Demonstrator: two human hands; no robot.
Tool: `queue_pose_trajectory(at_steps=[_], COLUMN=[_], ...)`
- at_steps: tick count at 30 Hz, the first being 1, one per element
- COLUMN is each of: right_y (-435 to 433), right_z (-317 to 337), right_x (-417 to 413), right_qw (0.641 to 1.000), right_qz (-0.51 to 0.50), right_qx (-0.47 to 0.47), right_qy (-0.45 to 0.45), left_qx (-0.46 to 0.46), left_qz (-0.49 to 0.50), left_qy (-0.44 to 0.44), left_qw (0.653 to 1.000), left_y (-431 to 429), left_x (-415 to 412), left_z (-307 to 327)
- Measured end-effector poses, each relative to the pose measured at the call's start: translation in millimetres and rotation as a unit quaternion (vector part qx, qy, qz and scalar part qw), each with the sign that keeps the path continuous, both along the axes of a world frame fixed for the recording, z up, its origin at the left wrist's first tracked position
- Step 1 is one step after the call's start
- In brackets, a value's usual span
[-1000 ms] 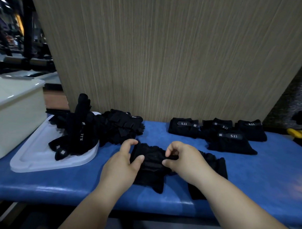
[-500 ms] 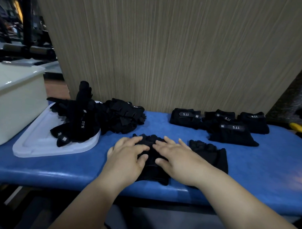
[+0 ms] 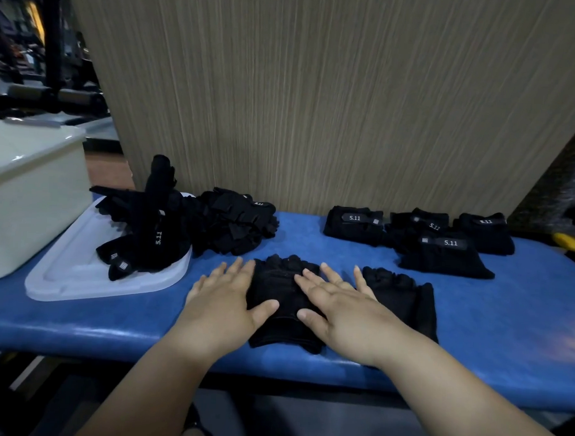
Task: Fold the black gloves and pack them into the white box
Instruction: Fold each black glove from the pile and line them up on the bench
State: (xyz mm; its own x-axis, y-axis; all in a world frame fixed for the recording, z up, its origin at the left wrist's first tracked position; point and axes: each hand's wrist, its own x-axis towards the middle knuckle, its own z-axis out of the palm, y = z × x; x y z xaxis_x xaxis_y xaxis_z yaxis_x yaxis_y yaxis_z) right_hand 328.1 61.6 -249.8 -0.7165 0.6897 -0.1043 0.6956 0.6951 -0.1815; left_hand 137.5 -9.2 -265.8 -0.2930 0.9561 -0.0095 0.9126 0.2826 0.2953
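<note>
A black glove (image 3: 281, 302) lies flat on the blue bench (image 3: 521, 310) in front of me. My left hand (image 3: 226, 300) presses its left side with straight fingers. My right hand (image 3: 338, 301) lies flat across its right side. A second black glove (image 3: 407, 300) lies just right of my right hand, partly under my wrist. The white box (image 3: 29, 192) stands at the far left of the bench. Several folded gloves (image 3: 441, 246) with 5.11 labels sit at the back right.
A white lid (image 3: 82, 276) lies next to the box with a heap of unfolded black gloves (image 3: 155, 226) on it and more spilling onto the bench. A wood-grain panel (image 3: 316, 104) rises behind the bench. Something yellow (image 3: 570, 242) lies at the far right.
Both hands went from pinching the bunched glove to lying flat on it, fingers spread. The glove is now smoothed out on the bench.
</note>
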Motion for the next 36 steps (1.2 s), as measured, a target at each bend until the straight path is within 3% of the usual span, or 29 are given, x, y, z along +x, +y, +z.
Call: queue_pose_trajectory(at_steps=[4,7,10,12,14,19,22,25,26,29,30,33,36], right_y=[1,0,-4,-5,-3,2,5,13,16,23,24,24,27], right_z=[0,3,6,9,14,25,25,29,30,33,33,32,29], right_x=[1,-4,-14,-20,-24,-24,-21,-12,-6,16,24,46,67], right_qw=[0.991,0.972,0.976,0.962,0.931,0.825,0.793,0.764,0.745,0.693,0.687,0.694,0.717], right_qz=[-0.02,-0.005,-0.029,-0.083,-0.134,-0.21,-0.234,-0.266,-0.277,-0.289,-0.289,-0.3,-0.314], right_qx=[0.07,0.136,0.049,-0.064,-0.139,-0.323,-0.351,-0.335,-0.335,-0.35,-0.351,-0.323,-0.289], right_qy=[0.11,0.192,0.21,0.253,0.309,0.414,0.439,0.483,0.507,0.56,0.567,0.569,0.551], left_qx=[0.11,0.088,0.096,0.137,0.175,0.192,0.177,0.221,0.245,0.22,0.203,0.166,0.134], left_qz=[0.094,0.087,0.059,0.041,0.02,-0.087,-0.093,-0.043,-0.011,0.013,-0.004,-0.053,-0.064], left_qy=[-0.014,0.019,-0.033,-0.151,-0.273,-0.539,-0.662,-0.698,-0.668,-0.44,-0.374,-0.279,-0.305], left_qw=[0.989,0.992,0.993,0.978,0.946,0.816,0.722,0.68,0.703,0.87,0.905,0.944,0.941], left_y=[-2,1,2,3,3,3,7,14,17,26,27,34,41], left_x=[-3,1,6,8,14,35,45,57,59,62,65,75,87], left_z=[-1,4,6,8,13,18,20,20,17,7,5,0,-2])
